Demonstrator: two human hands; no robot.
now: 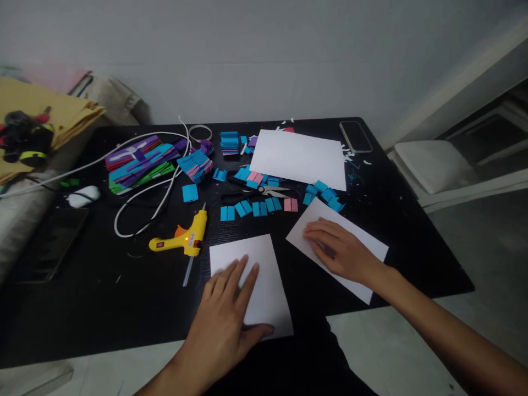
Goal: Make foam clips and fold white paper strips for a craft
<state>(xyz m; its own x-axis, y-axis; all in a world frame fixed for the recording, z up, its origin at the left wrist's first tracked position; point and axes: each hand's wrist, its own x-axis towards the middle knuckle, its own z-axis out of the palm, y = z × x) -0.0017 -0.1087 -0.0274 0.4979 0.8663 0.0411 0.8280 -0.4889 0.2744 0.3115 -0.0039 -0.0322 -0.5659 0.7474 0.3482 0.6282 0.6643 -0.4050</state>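
Observation:
My left hand (226,308) lies with fingers spread on a white sheet of paper (264,275) near the table's front edge. To the right, my right hand (340,247) rests with outstretched fingers on a second white sheet (371,253), which is turned at an angle. A yellow glue gun (181,239) with a lit orange light lies left of the first sheet, a clear glue stick (188,271) poking from it. Beyond the sheets, folded blue paper pieces (259,209) and a pink one (291,205) surround black-handled scissors (264,191).
A third white sheet (301,157) lies farther back, with paper scraps around it. Bundles of coloured strips (142,162) sit at left beside a looped white cable (117,220). A phone (355,136) lies at the back right, a dark flat device (53,247) at left.

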